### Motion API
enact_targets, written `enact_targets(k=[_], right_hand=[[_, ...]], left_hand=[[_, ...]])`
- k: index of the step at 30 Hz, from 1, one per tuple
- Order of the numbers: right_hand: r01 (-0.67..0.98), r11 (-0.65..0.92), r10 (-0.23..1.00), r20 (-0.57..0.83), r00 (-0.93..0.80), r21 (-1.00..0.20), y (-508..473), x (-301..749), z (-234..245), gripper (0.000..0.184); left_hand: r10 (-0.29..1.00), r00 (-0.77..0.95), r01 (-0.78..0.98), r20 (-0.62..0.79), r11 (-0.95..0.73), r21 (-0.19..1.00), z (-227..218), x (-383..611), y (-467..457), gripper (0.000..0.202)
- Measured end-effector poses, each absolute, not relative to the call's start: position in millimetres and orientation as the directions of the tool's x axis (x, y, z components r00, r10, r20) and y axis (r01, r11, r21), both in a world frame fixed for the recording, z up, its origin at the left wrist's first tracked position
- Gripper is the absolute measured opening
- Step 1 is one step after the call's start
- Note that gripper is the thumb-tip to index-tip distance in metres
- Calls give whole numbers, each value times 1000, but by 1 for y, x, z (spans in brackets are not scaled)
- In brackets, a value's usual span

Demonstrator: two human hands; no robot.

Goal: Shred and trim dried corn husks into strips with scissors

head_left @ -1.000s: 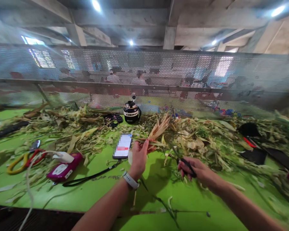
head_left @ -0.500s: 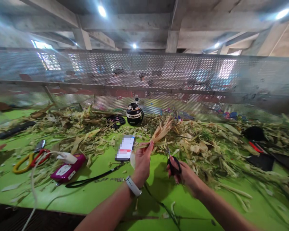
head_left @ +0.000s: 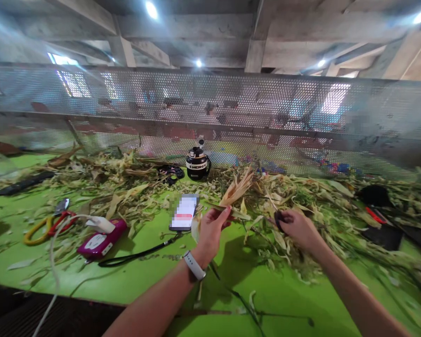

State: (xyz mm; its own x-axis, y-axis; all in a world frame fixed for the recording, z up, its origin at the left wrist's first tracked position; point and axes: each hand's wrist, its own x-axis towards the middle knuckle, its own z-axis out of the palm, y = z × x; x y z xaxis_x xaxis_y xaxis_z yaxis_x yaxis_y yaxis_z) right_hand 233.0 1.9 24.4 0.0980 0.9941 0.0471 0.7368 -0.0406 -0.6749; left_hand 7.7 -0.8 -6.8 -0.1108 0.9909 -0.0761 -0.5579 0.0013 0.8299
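My left hand (head_left: 211, 230), with a pale watch on its wrist, is closed around the base of a bundle of dried husk-like leaves (head_left: 237, 188). The bundle fans up and away to the right, and a greenish strip crosses by my fingertips. To the right, my right hand (head_left: 299, 229) grips a pair of scissors (head_left: 278, 220) by the black handles. The blades point forward over the plant scraps (head_left: 293, 196), apart from the bundle; whether they are spread is hard to see. A phone (head_left: 184, 212) lies just left of my left hand.
On the green table (head_left: 143, 290) rest a purple power bank (head_left: 103, 241) with a white cable, yellow-and-red-handled shears (head_left: 49, 229) and a black strap (head_left: 136, 256). A black jug (head_left: 197, 164) stands before a perforated metal screen (head_left: 224, 103). People sit beyond the screen.
My right hand has moved right and forward with the scissors, away from the bundle. My left hand keeps its hold at nearly the same spot. Another person's hand at the far left has gone from view.
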Motion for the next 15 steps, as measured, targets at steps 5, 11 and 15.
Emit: enact_targets(k=[5,11,15], right_hand=[[986,-148,980,123,157,-79,6,255,17,33],[999,31,997,-65,-33,-32,12,269,15,33],[981,97,989,-97,-114,-168,21,284,27,28]], left_hand=[[999,-2,-537,-46,38,843,-7,7,-2,27],[981,185,-416,-51,126,901,-5,7,-6,25],[962,268,-331,-60,151,931,-6,6,-6,26]])
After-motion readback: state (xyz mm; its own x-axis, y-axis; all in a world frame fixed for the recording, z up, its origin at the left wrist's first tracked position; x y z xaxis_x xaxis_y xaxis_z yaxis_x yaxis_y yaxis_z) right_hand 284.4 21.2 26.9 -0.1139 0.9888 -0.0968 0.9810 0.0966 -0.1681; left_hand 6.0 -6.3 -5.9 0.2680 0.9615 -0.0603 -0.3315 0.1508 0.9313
